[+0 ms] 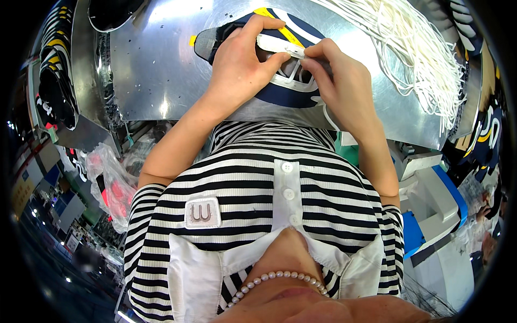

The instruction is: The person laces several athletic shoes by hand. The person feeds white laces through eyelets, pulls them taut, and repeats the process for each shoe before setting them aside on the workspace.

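Note:
A navy shoe upper (286,99) with white stripes and a yellow band lies on the metal table in front of me, its dark grey heel end pointing left. My left hand (240,63) grips it, index finger and thumb closed about the white eyelet strip (273,44). White shoelace (291,82) crosses the throat of the upper in short rungs. At the strip's right end, my right hand (344,79) has thumb and forefinger pinched together, apparently on the lace; the exact spot is too small to see clearly. A white strand hangs below that palm.
A large loose bundle of white shoelaces (406,51) spreads over the right of the metal table (156,75). Stacked dark uppers (56,70) stand at far left. A black rounded object (114,12) sits at the back left. Below the table are plastic bags (110,183) and a white-and-blue machine (431,202).

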